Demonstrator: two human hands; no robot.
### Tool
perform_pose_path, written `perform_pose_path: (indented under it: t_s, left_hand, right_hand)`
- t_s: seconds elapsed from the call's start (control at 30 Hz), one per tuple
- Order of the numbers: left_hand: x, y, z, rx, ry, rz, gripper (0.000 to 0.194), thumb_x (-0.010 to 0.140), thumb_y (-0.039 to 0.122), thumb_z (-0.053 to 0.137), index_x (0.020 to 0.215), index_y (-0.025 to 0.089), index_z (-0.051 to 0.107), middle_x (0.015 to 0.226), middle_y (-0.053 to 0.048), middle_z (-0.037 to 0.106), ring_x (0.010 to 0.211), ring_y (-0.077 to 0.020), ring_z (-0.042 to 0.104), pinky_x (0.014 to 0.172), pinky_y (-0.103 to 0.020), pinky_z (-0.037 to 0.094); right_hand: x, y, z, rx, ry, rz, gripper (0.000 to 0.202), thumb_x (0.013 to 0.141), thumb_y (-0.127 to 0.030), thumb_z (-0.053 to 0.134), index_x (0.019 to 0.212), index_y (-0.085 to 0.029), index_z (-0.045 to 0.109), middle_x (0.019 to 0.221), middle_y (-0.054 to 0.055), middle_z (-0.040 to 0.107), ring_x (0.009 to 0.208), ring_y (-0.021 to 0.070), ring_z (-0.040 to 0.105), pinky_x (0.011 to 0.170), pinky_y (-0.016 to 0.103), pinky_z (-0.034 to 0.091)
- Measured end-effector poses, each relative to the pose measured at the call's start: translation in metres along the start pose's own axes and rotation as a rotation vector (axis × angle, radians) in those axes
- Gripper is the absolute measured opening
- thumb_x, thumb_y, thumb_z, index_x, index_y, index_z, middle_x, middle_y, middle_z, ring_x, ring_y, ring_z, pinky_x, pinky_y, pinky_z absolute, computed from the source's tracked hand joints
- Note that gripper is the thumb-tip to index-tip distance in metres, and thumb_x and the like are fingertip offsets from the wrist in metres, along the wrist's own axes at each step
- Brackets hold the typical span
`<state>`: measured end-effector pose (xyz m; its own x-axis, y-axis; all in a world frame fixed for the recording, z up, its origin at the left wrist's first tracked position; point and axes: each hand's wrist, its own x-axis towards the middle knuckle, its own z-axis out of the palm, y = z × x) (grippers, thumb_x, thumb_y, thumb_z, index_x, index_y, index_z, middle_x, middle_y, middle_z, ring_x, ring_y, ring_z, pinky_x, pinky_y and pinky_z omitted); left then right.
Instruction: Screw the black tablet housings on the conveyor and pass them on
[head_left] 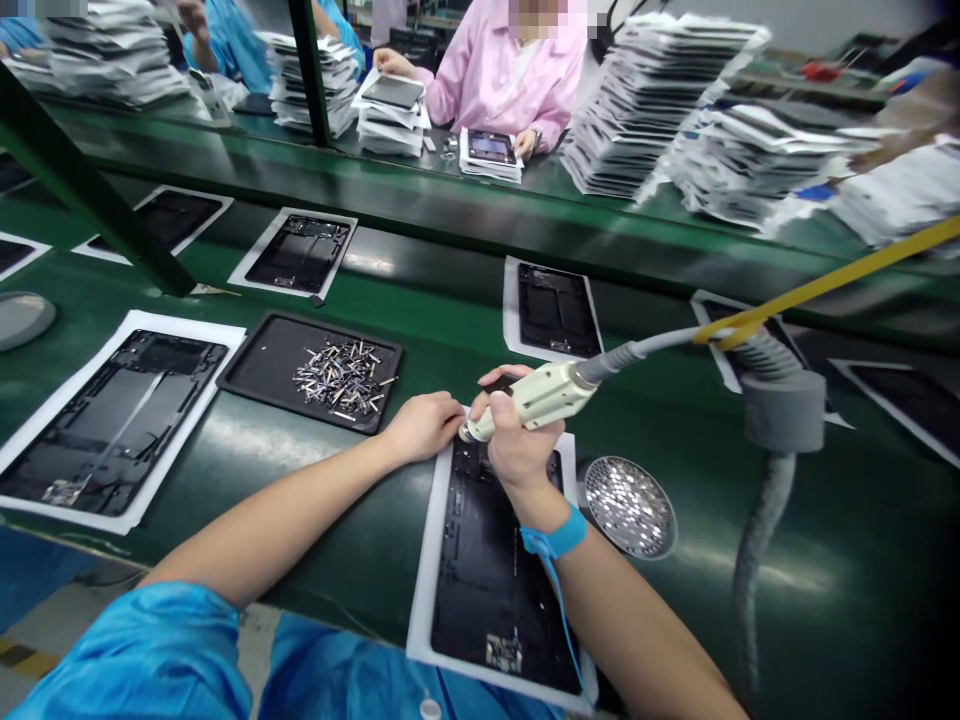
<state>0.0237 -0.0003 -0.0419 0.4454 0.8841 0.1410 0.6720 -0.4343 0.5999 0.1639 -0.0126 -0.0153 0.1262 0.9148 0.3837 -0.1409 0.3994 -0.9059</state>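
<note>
My right hand (pixel 521 450), with a blue wrist strap (pixel 555 535), is wrapped round a cream electric screwdriver (pixel 547 393). The tool is tilted, its tip down at the top edge of a black tablet housing (pixel 487 560) lying on a white sheet. Beside the tip, my left hand (pixel 424 425) has its fingers pressed together at the housing's upper left corner; whatever they pinch is hidden. A black tray (pixel 262 370) of small metallic strips (pixel 345 378) lies left of that hand. Right of the housing stands a round dish (pixel 630 505) of small shiny parts.
Another tablet housing (pixel 120 410) on white paper lies at left. Further housings (pixel 555 308) line the bench behind. A grey cylindrical holder (pixel 784 410) with a hose stands at right under a yellow strap (pixel 840 280). Across the bench, a person in pink (pixel 502 60) sits among paper-layered stacks (pixel 652 100).
</note>
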Motion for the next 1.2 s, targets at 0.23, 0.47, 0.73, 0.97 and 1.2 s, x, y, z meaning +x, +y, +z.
perform_pose_path:
  t_s: [0.23,0.47,0.73,0.97,1.2]
  left_hand:
    - [0.001,0.002,0.000,-0.001,-0.007,-0.006,0.027,0.097,0.020,0.052,0.075,0.018,0.067,0.073,-0.003,0.060,0.069,-0.0156,0.059,0.064,-0.026,0.042]
    - [0.001,0.002,0.000,0.015,-0.025,-0.025,0.026,0.097,0.021,0.053,0.076,0.017,0.067,0.075,-0.003,0.062,0.070,-0.0157,0.060,0.065,-0.026,0.041]
    - [0.001,0.000,-0.001,0.009,-0.005,-0.016,0.024,0.097,0.021,0.054,0.078,0.017,0.067,0.076,-0.003,0.063,0.070,-0.0157,0.060,0.065,-0.025,0.043]
    - [-0.006,-0.011,-0.006,0.005,0.031,0.048,0.021,0.099,0.021,0.053,0.086,0.018,0.070,0.078,-0.002,0.063,0.073,-0.0148,0.061,0.071,-0.026,0.048]
    - [0.014,0.010,0.003,0.229,0.085,0.130,0.023,0.095,0.032,0.062,0.114,0.020,0.068,0.110,-0.010,0.067,0.103,-0.0259,0.061,0.090,-0.039,0.051]
  right_hand:
    - [0.000,0.005,-0.002,0.023,-0.009,-0.009,0.024,0.091,-0.031,0.069,0.111,-0.024,0.057,0.088,-0.002,0.066,0.054,0.0107,0.063,0.054,0.028,0.056]
    - [-0.002,0.006,-0.002,0.026,-0.005,0.016,0.024,0.091,-0.032,0.071,0.110,-0.024,0.058,0.088,-0.002,0.066,0.054,0.0103,0.062,0.054,0.028,0.056]
    - [-0.004,0.009,0.004,0.020,-0.016,0.021,0.030,0.083,-0.036,0.077,0.104,-0.022,0.061,0.084,-0.001,0.066,0.059,0.0118,0.061,0.060,0.030,0.057]
    - [0.007,-0.021,-0.022,0.043,0.047,-0.035,0.031,0.089,-0.039,0.072,0.114,-0.026,0.059,0.098,0.000,0.067,0.056,0.0097,0.062,0.052,0.027,0.058]
    - [0.010,-0.054,-0.118,-0.193,0.378,-0.222,0.023,0.085,-0.032,0.074,0.102,-0.022,0.063,0.088,-0.001,0.066,0.050,0.0083,0.061,0.046,0.024,0.051]
